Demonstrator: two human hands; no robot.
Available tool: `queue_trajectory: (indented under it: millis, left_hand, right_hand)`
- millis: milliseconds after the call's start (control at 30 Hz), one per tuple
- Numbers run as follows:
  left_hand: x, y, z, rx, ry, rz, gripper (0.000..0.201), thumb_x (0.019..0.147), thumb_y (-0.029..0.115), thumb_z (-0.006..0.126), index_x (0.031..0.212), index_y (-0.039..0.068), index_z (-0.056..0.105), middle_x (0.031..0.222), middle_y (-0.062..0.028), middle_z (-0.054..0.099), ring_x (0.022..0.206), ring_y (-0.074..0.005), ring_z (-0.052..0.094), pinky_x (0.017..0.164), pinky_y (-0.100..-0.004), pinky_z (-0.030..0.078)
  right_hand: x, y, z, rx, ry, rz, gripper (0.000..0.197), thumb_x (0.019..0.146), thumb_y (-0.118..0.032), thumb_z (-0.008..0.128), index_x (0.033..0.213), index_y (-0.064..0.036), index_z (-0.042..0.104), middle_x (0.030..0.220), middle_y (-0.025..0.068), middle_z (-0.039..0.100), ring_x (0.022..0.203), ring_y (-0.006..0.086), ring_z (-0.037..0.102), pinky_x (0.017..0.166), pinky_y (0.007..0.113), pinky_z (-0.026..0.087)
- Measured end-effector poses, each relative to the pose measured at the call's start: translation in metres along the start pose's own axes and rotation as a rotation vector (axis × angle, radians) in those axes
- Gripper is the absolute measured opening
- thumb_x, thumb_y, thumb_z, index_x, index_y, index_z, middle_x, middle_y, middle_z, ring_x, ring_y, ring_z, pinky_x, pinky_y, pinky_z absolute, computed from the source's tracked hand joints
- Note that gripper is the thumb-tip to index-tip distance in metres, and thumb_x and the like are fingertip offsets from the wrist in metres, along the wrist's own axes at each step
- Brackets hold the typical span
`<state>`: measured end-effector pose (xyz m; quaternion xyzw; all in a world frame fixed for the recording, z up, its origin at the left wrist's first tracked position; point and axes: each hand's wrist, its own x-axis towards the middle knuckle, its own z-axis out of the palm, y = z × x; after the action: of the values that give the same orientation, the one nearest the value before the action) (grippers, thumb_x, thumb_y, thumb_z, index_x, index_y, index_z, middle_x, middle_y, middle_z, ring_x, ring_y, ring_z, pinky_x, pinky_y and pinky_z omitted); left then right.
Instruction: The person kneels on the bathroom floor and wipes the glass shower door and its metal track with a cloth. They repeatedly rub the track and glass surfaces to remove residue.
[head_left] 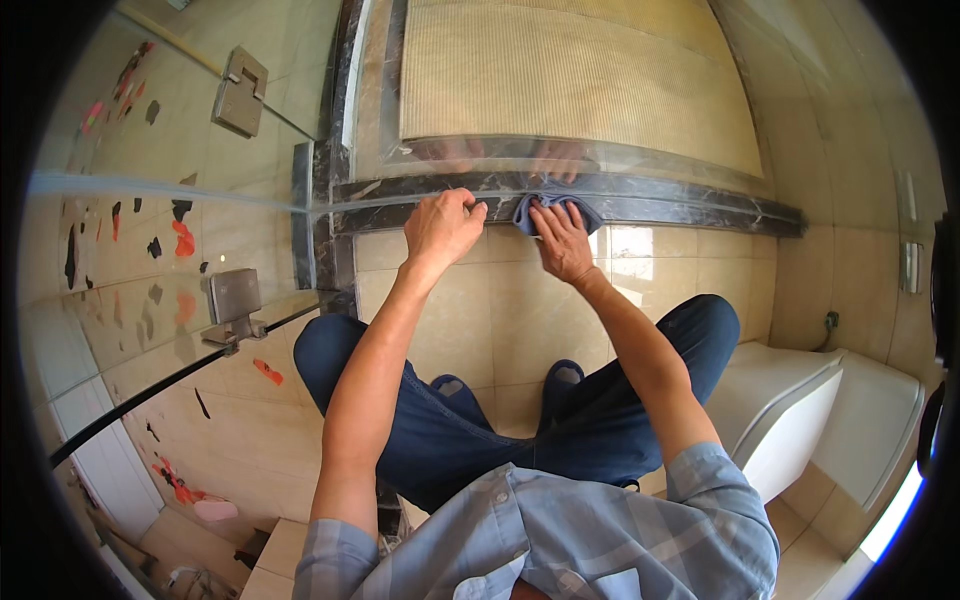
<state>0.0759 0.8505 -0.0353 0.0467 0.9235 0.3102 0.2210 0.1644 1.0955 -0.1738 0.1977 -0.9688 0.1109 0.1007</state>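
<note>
A dark marble sill [680, 210] with a pale line along it crosses in front of me, at the foot of a glass panel. My right hand [563, 240] presses a folded blue-grey cloth [524, 214] onto the sill, its fingers lying over the top of the cloth. To the left of it, my left hand [443, 228] rests at the sill's edge with its fingers curled in. The inside of that hand is hidden, so I cannot make out whether anything is in it.
Beyond the glass lies a ribbed beige floor panel [580, 75]. Metal hinges [241, 92] hold glass at the left, where red and black patches [183, 238] show. A white toilet [775, 410] stands at my right. My knees and slippers [563, 378] are over the tiled floor [440, 300].
</note>
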Motion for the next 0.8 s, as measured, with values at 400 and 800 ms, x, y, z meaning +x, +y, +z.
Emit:
queue_trajectory:
  millis: [400, 800]
  left_hand:
    - [0.016, -0.011, 0.047, 0.261, -0.066, 0.015, 0.032, 0.09, 0.04, 0.065, 0.102, 0.012, 0.074, 0.092, -0.016, 0.074, 0.094, -0.0384, 0.07, 0.082, -0.0478, 0.054]
    - [0.02, 0.008, 0.088, 0.15, -0.205, 0.35, 0.035, 0.09, 0.029, 0.065, 0.113, 0.004, 0.07, 0.097, -0.0159, 0.074, 0.094, -0.0377, 0.069, 0.082, -0.0472, 0.054]
  right_hand:
    - [0.023, -0.032, 0.02, 0.147, 0.108, -0.01, 0.055, 0.082, -0.009, 0.058, 0.137, -0.0071, 0.054, 0.133, 0.0107, 0.057, 0.129, 0.0289, 0.05, 0.115, 0.049, 0.03]
    - [-0.087, 0.095, -0.016, -0.201, 0.258, 0.62, 0.064, 0.077, 0.002, 0.055, 0.141, -0.0037, 0.049, 0.144, 0.0105, 0.052, 0.137, 0.0311, 0.045, 0.118, 0.052, 0.026]
